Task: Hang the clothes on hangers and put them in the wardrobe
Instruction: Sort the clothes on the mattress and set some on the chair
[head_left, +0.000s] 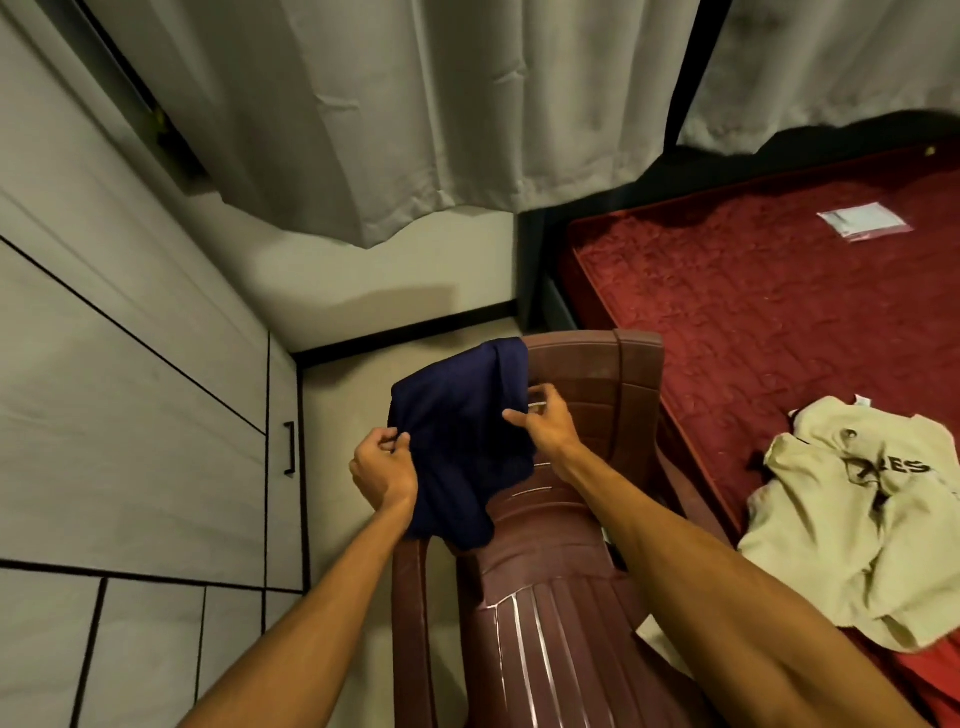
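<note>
A navy blue garment (457, 441) hangs bunched between my two hands above the brown plastic chair (587, 566). My left hand (382, 467) pinches its left edge with curled fingers. My right hand (545, 421) grips its right edge, thumb and fingers closed on the cloth. The lower part of the garment drapes onto the chair's left arm. A cream T-shirt with dark lettering (852, 514) lies crumpled on the red mattress (753, 312) at the right. The white wardrobe (130, 405) with a black handle (289, 448) fills the left side, its doors closed. No hanger shows.
Grey curtains (415, 114) hang along the far wall above a strip of pale floor (337, 415) between wardrobe and chair. A small clear packet (862, 221) lies on the mattress at the back. A red cloth (930, 675) shows at the lower right edge.
</note>
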